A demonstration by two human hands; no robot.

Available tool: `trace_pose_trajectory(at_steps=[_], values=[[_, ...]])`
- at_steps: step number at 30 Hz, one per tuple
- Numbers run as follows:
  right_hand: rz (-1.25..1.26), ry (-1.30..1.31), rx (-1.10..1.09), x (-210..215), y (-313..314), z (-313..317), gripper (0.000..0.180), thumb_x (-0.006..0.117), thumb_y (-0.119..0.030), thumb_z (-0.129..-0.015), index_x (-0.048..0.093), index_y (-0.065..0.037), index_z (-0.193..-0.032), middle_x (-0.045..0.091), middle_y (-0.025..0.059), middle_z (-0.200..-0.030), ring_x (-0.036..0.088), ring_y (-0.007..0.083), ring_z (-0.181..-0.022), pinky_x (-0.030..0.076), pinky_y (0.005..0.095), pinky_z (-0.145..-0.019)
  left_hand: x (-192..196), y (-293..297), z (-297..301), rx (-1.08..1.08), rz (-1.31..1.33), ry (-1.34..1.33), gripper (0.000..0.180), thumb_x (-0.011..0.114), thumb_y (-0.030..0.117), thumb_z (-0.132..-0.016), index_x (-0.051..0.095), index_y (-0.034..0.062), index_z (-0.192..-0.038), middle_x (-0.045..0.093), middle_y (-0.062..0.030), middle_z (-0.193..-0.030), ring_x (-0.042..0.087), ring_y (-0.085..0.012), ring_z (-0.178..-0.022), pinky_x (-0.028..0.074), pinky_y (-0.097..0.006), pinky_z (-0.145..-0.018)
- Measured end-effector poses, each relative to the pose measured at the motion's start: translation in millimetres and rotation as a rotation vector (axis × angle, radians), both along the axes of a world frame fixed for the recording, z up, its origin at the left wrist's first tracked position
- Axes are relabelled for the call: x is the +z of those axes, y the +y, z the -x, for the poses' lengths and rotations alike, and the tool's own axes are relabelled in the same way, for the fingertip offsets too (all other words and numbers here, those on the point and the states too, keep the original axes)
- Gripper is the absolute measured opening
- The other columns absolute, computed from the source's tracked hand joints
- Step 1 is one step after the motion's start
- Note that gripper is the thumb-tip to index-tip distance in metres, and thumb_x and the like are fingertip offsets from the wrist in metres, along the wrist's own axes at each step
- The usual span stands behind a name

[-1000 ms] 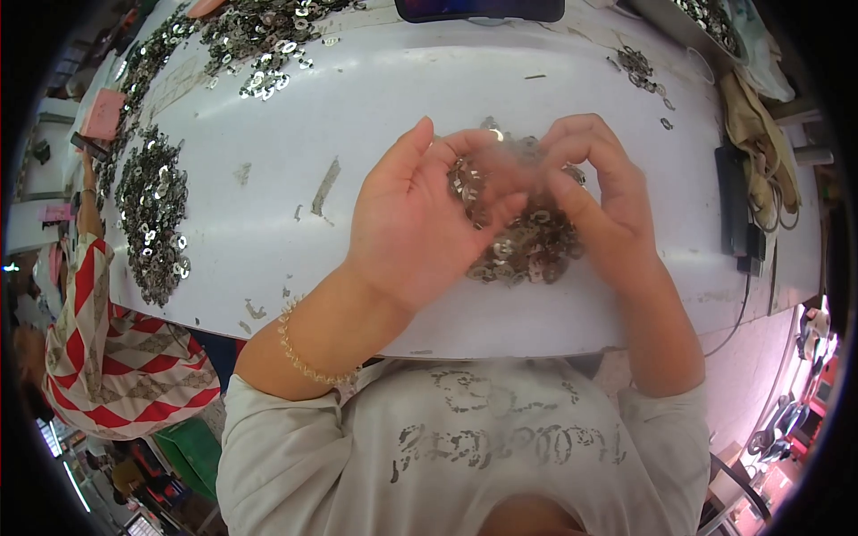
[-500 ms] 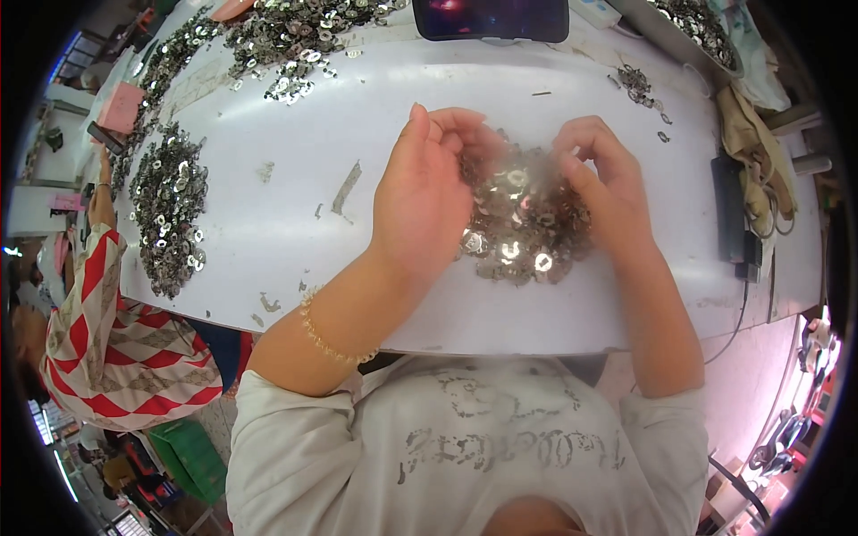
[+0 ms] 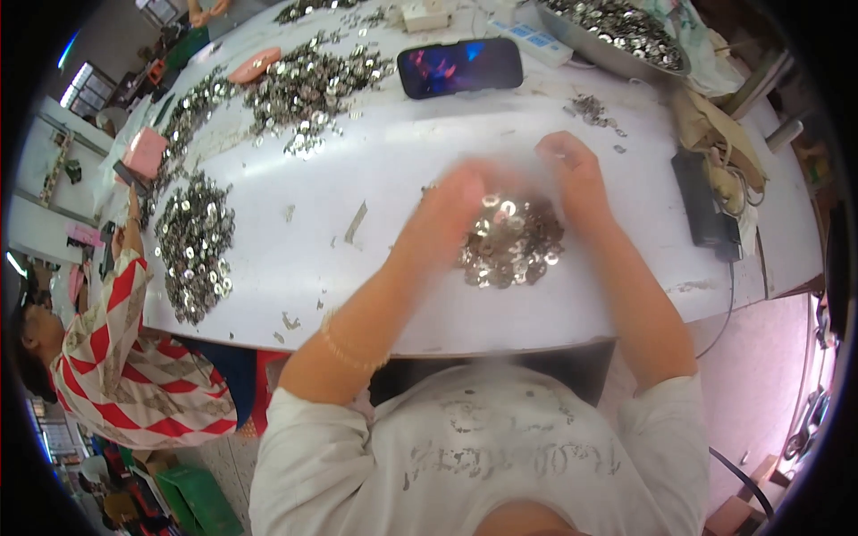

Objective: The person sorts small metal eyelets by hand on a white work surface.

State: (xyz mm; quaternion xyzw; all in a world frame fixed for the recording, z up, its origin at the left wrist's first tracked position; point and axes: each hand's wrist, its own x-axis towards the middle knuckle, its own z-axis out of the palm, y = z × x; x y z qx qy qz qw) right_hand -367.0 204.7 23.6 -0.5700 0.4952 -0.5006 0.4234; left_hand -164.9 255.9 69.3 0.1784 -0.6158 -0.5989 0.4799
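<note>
A pile of small shiny ring-shaped metal pieces [image 3: 509, 246] lies on the white table in front of me. My left hand [image 3: 454, 204] is at the pile's left upper side, smeared by motion, so its fingers do not show clearly. Just beyond the pile's upper right edge is my right hand [image 3: 572, 165], its fingers curled in toward the thumb. Anything between those fingertips is too small to make out.
A phone [image 3: 460, 68] with a lit screen stands beyond the pile. Other heaps of metal pieces [image 3: 192, 255] spread along the left, near a pink block [image 3: 144, 154] and a co-worker in a red-patterned top [image 3: 134, 375]. A black adapter [image 3: 703, 201] lies at right.
The view has shifted, showing more of the table's far side. My right hand has lifted away from the pile toward its far side; my left hand has turned over the pile's left part.
</note>
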Motion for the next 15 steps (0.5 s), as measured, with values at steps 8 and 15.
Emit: trace_pose_trajectory(at_steps=[8,15], values=[[0.103,0.031,-0.222,4,-2,9,0.013,0.058,-0.016,-0.085,0.059,-0.003,-0.086,0.057,-0.0006,-0.080,0.048,0.0093,-0.076,0.040,0.0249,-0.071,77,114,32,-1.820,0.064,0.310,0.041,0.058,0.030,-0.090,0.055,-0.0049,-0.112,0.058,-0.0213,-0.109,0.055,-0.0301,-0.099,0.042,-0.036,-0.089],[0.081,0.013,-0.174,-3,-3,5,0.011,0.058,-0.013,-0.084,0.058,-0.003,-0.085,0.055,0.0004,-0.077,0.048,0.0094,-0.076,0.040,0.0251,-0.070,84,121,42,-1.682,0.096,-0.107,0.040,0.052,0.027,-0.092,0.051,-0.0034,-0.117,0.057,-0.0197,-0.110,0.053,-0.0301,-0.100,0.041,-0.039,-0.088]])
